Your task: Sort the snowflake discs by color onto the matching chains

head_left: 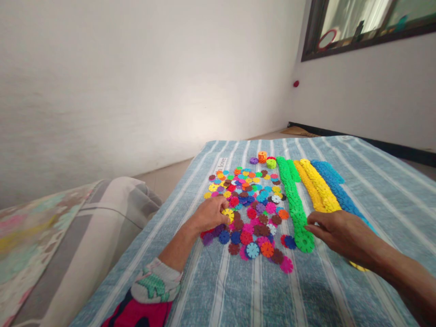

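My left hand is at the near left side of a pile of notched plastic discs, its thumb and fingers closed on a yellow disc. Brown discs, pink discs and other colours lie loose beside it. My right hand is over the near part of the rows, fingers curled in, their tips beside the green row. Whether it grips anything is hidden. Partly behind this hand run yellow rows and a blue row of overlapping discs.
A blue striped cloth covers the table. Small stacks of orange discs and lime discs stand at the far side. A grey-striped padded cover is at the left. A wall rises behind; a window is at upper right.
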Motion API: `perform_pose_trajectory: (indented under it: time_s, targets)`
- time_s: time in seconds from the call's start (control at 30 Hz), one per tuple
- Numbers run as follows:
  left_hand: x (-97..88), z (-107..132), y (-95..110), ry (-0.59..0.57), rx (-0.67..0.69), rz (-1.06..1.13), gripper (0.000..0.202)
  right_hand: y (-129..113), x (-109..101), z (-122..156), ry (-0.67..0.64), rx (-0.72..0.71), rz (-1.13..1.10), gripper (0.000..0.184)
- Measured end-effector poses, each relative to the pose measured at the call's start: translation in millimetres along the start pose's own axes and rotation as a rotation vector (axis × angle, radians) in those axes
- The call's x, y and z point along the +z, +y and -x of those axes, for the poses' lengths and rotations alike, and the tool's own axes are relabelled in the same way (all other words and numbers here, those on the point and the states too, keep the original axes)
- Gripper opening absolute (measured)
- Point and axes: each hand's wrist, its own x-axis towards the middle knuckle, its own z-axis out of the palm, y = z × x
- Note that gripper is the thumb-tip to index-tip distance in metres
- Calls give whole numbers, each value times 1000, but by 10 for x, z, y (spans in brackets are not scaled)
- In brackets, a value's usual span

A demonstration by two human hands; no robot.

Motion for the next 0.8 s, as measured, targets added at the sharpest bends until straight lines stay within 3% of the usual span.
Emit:
perform_pose_trajectory:
  time_s: [0.23,0.4,0.63,0.8]
  targets:
    - [-79,6,19,106,16,213,7,-36,-4,3,50,-9,-78,26]
    - [-84,94,264,126,55,312,9,-122,-25,11,80,-25,-206,28]
    - [276,366,866,45,222,465,7,-358,-62,74,52,-63,-537,29]
    - [509,502,1050,28,253,596,7,-448,-93,123,-28,-124,-620,27]
